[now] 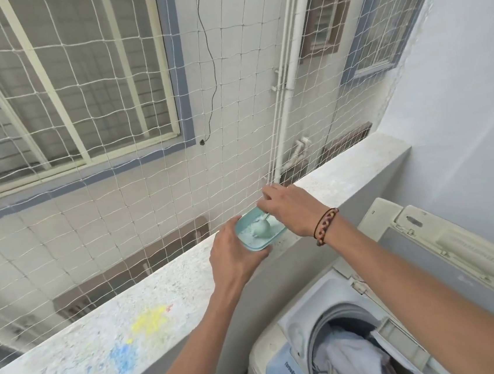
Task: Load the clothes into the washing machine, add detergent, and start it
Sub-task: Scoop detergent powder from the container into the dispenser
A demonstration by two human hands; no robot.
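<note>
Clothes [349,362] fill the open washing machine [276,363] nearest the camera. Beyond, on the ledge [159,290], the left hand [235,258] wraps its grip around a teal detergent tub [259,231], while the right hand [290,206] pinches the scoop [263,227] standing in its powder.

The ledge [165,290] looks like rough, speckled stone, the little tub [250,241] smooth plastic, the washing machine [288,362] shiny plastic, and the clothes [349,359] soft cloth.
</note>
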